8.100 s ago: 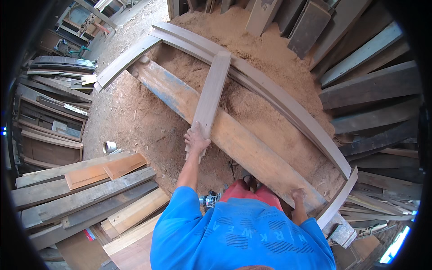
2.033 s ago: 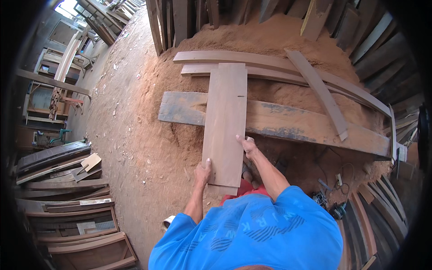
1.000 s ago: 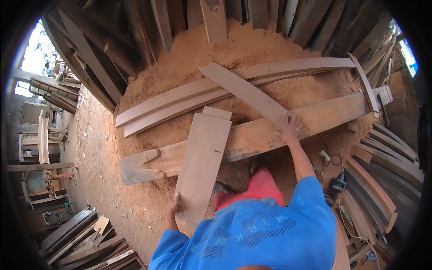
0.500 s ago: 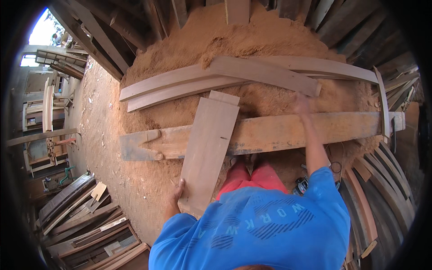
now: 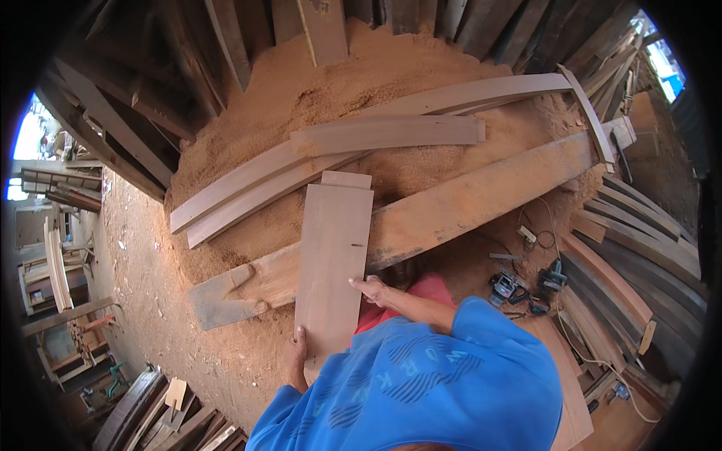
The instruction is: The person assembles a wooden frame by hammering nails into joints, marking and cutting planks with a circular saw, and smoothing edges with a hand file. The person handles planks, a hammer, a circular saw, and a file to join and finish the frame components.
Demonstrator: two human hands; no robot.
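Note:
A wide, flat wooden board (image 5: 335, 233) slants across a long, sawdust-covered plank (image 5: 466, 203), its near end close to my body. The end of another pale board (image 5: 346, 179) sticks out from under its far end. My left hand (image 5: 298, 347) grips the board's left edge near the close end, thumb on top. At the right edge, my right hand (image 5: 370, 291) holds the board with one digit on its face; the other fingers are partly hidden. Beyond the plank, two long curved wooden pieces (image 5: 233, 180) lie on sawdust, a shorter board (image 5: 391, 132) across them.
A big sawdust heap (image 5: 263, 113) fills the far side, with upright timbers (image 5: 323, 34) behind it. On the right floor lie power tools (image 5: 508, 287) with cords and stacked curved timbers (image 5: 617, 282). More wood pieces (image 5: 162, 410) are piled at lower left.
My right hand has come back from the shorter far board to the wide board's right edge. That shorter board has shifted left over the curved pieces. The view has turned.

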